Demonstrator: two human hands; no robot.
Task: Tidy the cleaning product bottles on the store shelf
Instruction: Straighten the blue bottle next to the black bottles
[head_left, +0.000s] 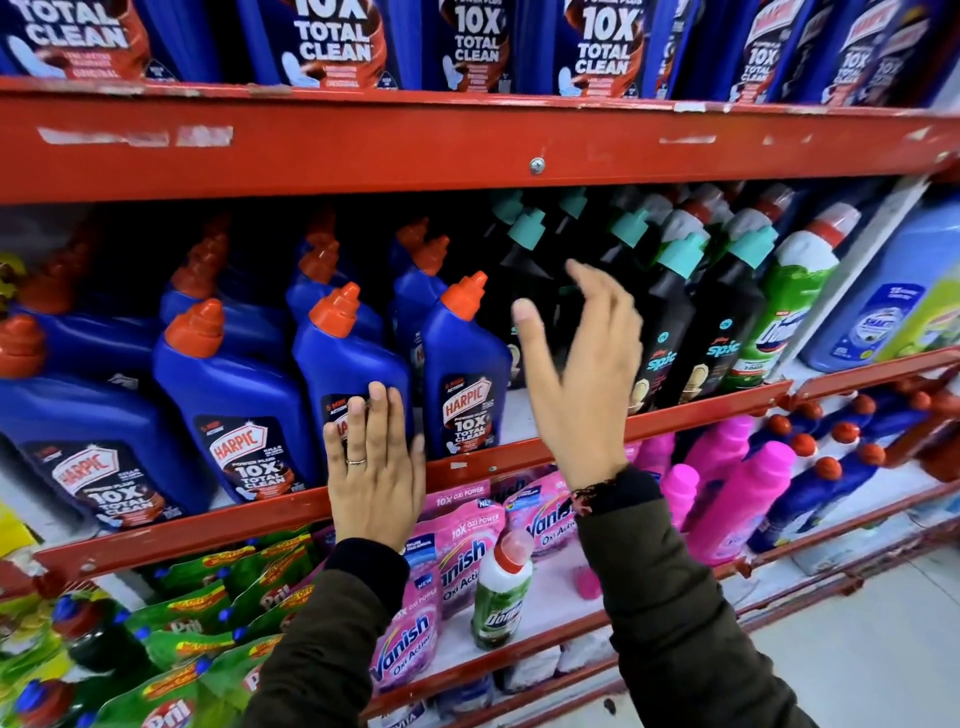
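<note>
Blue Harpic bottles with orange caps stand in rows on the middle red shelf (691, 415). My left hand (375, 470) lies flat, fingers together, against the label of one front Harpic bottle (349, 364). To its right stands another front Harpic bottle (465, 374). My right hand (582, 364) hovers open in the air, fingers spread, between that bottle and the black Spic bottles (670, 322) with teal caps. It holds nothing. A green Domex bottle (789, 306) stands at the row's right end.
The shelf above carries more blue Harpic bottles (332, 41). Below are pink Vanish pouches (467, 545), one green Domex bottle (501, 592) standing among them, pink bottles (743, 499), and green Pril pouches (208, 613) at the left. Grey floor lies at the bottom right.
</note>
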